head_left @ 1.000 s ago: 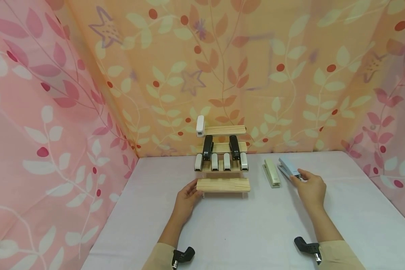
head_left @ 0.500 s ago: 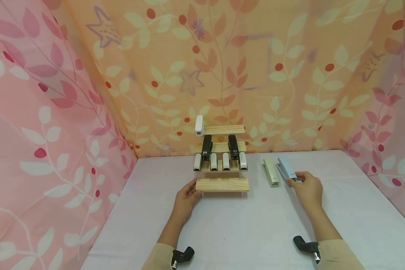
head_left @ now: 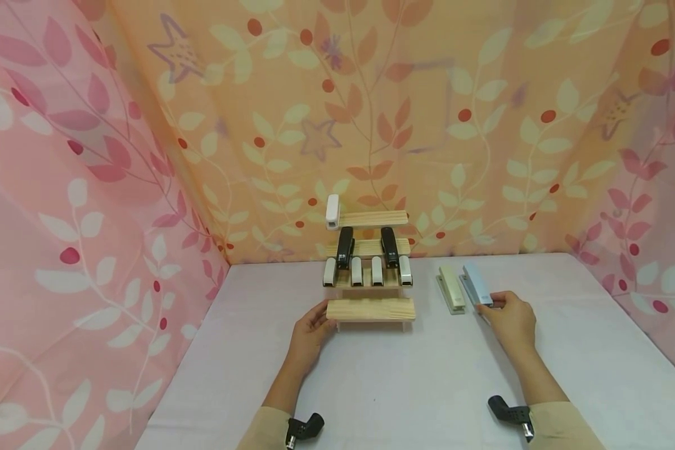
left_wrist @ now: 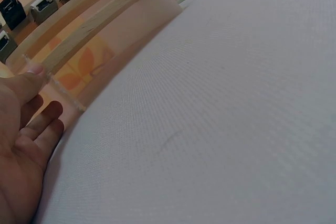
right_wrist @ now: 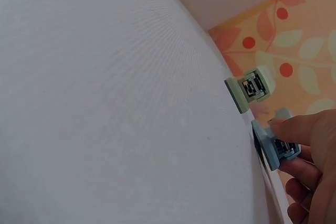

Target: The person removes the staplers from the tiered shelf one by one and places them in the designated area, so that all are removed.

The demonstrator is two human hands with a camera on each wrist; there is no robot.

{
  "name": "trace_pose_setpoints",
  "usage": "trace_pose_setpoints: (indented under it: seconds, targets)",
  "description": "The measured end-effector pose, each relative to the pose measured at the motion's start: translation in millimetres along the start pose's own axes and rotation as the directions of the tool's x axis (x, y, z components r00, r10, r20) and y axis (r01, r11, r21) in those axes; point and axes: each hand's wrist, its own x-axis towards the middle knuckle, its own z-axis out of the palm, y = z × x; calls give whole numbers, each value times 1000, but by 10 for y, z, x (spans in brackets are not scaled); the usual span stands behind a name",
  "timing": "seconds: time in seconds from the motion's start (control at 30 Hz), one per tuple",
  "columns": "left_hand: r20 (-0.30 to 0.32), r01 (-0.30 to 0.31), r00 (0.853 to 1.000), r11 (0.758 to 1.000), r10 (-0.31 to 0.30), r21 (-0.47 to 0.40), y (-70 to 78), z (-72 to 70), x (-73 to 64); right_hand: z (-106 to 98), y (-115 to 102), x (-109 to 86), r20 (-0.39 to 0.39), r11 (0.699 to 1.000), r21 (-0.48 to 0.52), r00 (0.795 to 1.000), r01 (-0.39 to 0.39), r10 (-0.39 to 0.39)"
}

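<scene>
My left hand (head_left: 308,337) is at the left end of a tiered wooden stand (head_left: 371,309), thumb against the lowest shelf's end; in the left wrist view the thumb (left_wrist: 26,82) touches the clear side panel (left_wrist: 68,95), and the index finger is mostly hidden. My right hand (head_left: 513,322) pinches the near end of a light blue stapler (head_left: 476,284) between thumb and fingers. That stapler lies on the table, beside a pale green stapler (head_left: 452,289). In the right wrist view, the blue stapler's front (right_wrist: 283,148) shows between thumb and fingers.
Several small white staplers (head_left: 357,271) line one shelf. Two black staplers (head_left: 345,247) lean on the shelf above, and a white stapler (head_left: 332,211) stands at the top shelf's left end. Patterned curtains (head_left: 371,125) rise behind and beside the white table (head_left: 399,387).
My right hand has shifted slightly left and lowered the light blue stapler, which now lies nearly parallel to the green one. My left hand stays at the stand.
</scene>
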Motion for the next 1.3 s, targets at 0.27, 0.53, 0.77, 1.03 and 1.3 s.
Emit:
trace_pose_setpoints:
  seconds: [0.27,0.53,0.77,1.03,1.3]
  targets:
    - [6,-1,1000,1000,1,13,-12,-16,-4,22,15,-36,3,1000,-2,1000,-2,2]
    - [-5,3,1000,1000,-3,17,-16,-15,-13,-43,19,-27,70,1000,-12,998,3,-2]
    - [1,-6,1000,1000,6,12,-31,-13,-4,-187,-28,14,132,1000,17,991,1,-3]
    - [-4,-1,1000,1000,1,24,-40,-25,3,-286,-236,-4,140,999,52,990,-5,-3]
    - [-8,11,1000,1000,-11,-16,-20,2,9,-415,-579,-56,81,987,47,984,155,-159]
